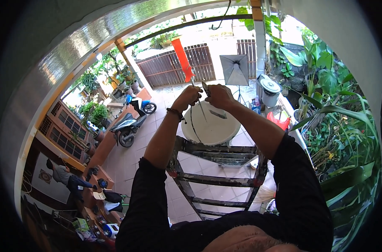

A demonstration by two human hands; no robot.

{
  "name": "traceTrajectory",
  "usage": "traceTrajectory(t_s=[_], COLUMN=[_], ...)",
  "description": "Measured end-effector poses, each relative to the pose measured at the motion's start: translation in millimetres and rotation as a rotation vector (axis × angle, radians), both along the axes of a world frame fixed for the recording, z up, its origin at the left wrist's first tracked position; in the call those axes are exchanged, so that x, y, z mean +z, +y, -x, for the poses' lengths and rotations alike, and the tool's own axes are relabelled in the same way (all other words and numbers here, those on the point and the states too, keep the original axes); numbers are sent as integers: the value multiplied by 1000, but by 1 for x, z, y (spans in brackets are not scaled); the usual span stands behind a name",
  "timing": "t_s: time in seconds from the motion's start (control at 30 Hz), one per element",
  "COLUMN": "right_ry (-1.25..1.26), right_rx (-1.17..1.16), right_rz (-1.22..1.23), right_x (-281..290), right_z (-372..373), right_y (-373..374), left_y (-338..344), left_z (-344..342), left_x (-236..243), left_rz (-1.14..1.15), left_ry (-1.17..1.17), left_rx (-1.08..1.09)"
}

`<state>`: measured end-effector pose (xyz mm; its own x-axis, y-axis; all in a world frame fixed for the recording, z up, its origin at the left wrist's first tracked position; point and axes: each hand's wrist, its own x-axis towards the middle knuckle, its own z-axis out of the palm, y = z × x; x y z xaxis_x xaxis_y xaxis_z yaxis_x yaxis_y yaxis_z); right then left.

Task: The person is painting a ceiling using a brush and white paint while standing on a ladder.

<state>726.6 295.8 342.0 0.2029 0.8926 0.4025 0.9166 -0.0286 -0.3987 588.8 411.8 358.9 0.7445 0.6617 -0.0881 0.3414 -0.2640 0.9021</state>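
My left hand is closed around a thin rod that slants down over a white basin-like bucket. Just above that fist is a long orange-red strip, whose ragged lower end meets the rod. My right hand is closed too, close beside the left, gripping a narrow greyish tool; its kind is hard to make out. Below the right fist a flat grey blade-like piece shows against the bucket's inside. A thin dark cord hangs from near my left hand across the bucket. Both arms are stretched forward.
A paint-spattered stepladder stands right below me, under the bucket. Beyond are a lamp with a square hood, a lidded bin and a parked motorbike. Leafy plants crowd the right; a person is at lower left.
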Motion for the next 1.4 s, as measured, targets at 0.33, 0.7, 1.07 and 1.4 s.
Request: traceTrajectory(t_s=[0.33, 0.7, 1.07, 1.4], right_ry=[-125, -63, 164, 58], right_rx=[-1, -59, -154, -159], right_rz=[10, -44, -30, -81], right_x=[-7, 7, 24, -8], right_z=[0, -7, -10, -28], right_y=[6, -2, -14, 4], left_y=[10, 0, 7, 6], left_z=[6, -3, 2, -8], left_x=[-8, -3, -3, -12], left_rz=[40, 73, 124, 89], left_ry=[-75, -102, -92, -166], left_rx=[-46, 22, 59, 57])
